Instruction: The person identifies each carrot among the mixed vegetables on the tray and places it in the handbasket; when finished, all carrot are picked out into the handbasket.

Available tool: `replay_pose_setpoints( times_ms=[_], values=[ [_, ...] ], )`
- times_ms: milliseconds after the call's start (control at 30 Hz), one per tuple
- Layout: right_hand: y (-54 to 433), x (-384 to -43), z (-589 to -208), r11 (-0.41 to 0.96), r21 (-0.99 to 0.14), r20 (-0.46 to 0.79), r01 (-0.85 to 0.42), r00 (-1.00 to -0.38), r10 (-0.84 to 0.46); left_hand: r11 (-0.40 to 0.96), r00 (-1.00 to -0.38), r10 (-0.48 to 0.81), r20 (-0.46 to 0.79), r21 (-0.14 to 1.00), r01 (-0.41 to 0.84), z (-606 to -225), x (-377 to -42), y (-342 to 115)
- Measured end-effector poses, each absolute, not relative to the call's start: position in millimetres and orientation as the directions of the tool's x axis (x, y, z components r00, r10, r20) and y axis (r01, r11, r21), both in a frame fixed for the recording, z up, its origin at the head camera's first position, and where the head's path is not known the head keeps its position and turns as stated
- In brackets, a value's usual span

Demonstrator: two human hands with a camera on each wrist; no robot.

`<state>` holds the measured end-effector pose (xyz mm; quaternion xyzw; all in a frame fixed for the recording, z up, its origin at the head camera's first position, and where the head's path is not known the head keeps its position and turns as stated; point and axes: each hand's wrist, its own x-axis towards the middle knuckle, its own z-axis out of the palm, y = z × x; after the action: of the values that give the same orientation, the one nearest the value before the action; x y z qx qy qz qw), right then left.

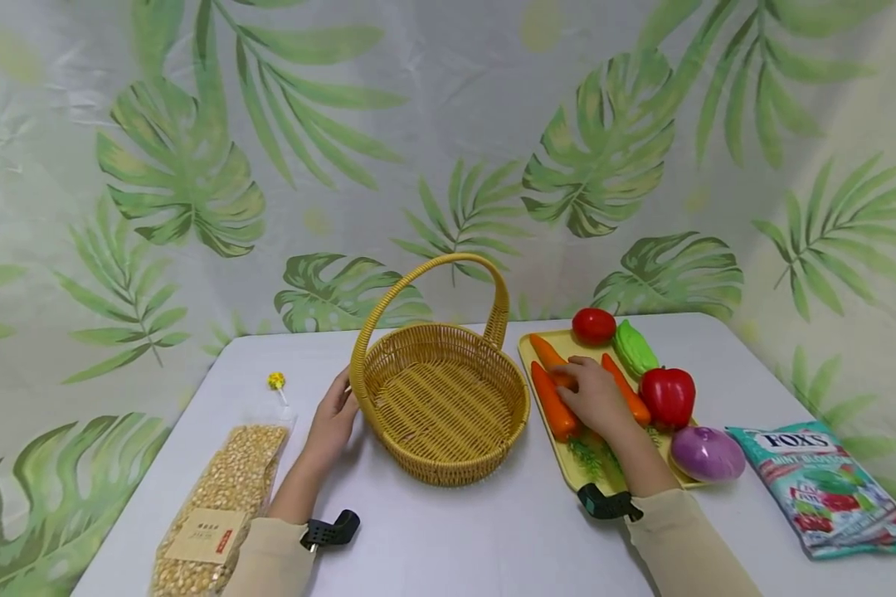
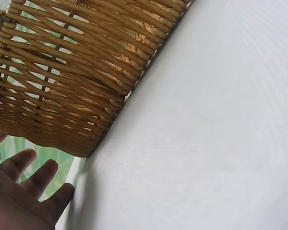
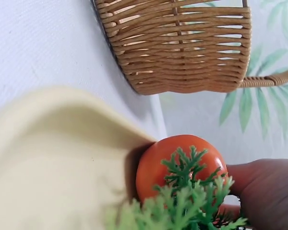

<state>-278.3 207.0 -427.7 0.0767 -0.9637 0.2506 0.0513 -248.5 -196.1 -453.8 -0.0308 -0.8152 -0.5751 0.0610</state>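
A round wicker basket (image 1: 448, 398) with a tall arched handle stands mid-table. At its left side is my left hand (image 1: 333, 419); in the left wrist view the fingers (image 2: 38, 177) are spread and loosely bent, with a fingertip right at the wicker. On a pale yellow tray (image 1: 570, 464), my right hand (image 1: 597, 398) reaches down among several orange carrots. Its thumb and fingers grip the front-left carrot (image 1: 548, 402). Seen end-on in the right wrist view, that carrot (image 3: 177, 163) has green leaves across it, and the fingertips are partly hidden behind it.
The tray also bears a tomato (image 1: 594, 326), a green ridged vegetable (image 1: 635, 348), a red pepper (image 1: 668, 396) and a purple onion (image 1: 708, 453). A Fox's candy bag (image 1: 829, 489) lies far right. Left are a bag of corn kernels (image 1: 227, 489) and a yellow lollipop (image 1: 276, 381).
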Motion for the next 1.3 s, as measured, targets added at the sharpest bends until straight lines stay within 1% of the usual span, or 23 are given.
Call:
replay_pose_setpoints(
  times_ms=[167, 400, 533, 700, 800, 933, 1033, 1167, 1300],
  values=[
    [207.6, -278.1, -427.4, 0.862, -0.474, 0.182, -0.178, -0.978, -0.102, 0.299, -0.988, -0.025, 0.149, 0.944, 0.135, -455.7, -248.8, -193.8],
    [208.2, -275.4, -422.2, 0.801, -0.559, 0.283, -0.215, -0.957, -0.06, 0.28, -0.99, -0.04, 0.138, 0.952, 0.122, -456.2, -247.2, -192.0],
    [210.9, -273.4, -416.3, 0.785, -0.572, 0.32, -0.236, -0.946, -0.051, 0.26, -0.988, -0.043, 0.147, 0.957, 0.131, -456.7, -247.4, -191.2],
    [213.6, -267.5, -403.2, 0.756, -0.624, 0.272, -0.198, -0.962, -0.028, 0.224, -0.99, -0.045, 0.136, 0.967, 0.123, -457.7, -246.6, -189.3],
    [215.5, -263.2, -394.2, 0.729, -0.664, 0.231, -0.169, -0.973, -0.015, 0.169, -0.991, -0.035, 0.126, 0.979, 0.118, -458.7, -246.4, -186.9],
    [218.7, -257.7, -385.4, 0.701, -0.702, 0.177, -0.126, -0.984, 0.001, 0.112, -0.995, -0.025, 0.098, 0.989, 0.094, -461.0, -245.6, -185.0],
    [222.5, -254.0, -381.1, 0.69, -0.718, 0.135, -0.093, -0.991, 0.007, 0.101, -0.997, -0.023, 0.073, 0.992, 0.07, -462.9, -244.1, -184.6],
    [229.3, -250.5, -374.1, 0.665, -0.742, 0.099, -0.084, -0.995, -0.016, 0.101, -0.998, -0.014, 0.067, 0.993, 0.065, -463.8, -242.9, -184.9],
    [234.8, -246.2, -364.3, 0.641, -0.758, 0.095, -0.124, -0.992, -0.08, 0.097, -0.996, -0.007, 0.085, 0.992, 0.084, -464.1, -243.9, -185.9]
  ],
)
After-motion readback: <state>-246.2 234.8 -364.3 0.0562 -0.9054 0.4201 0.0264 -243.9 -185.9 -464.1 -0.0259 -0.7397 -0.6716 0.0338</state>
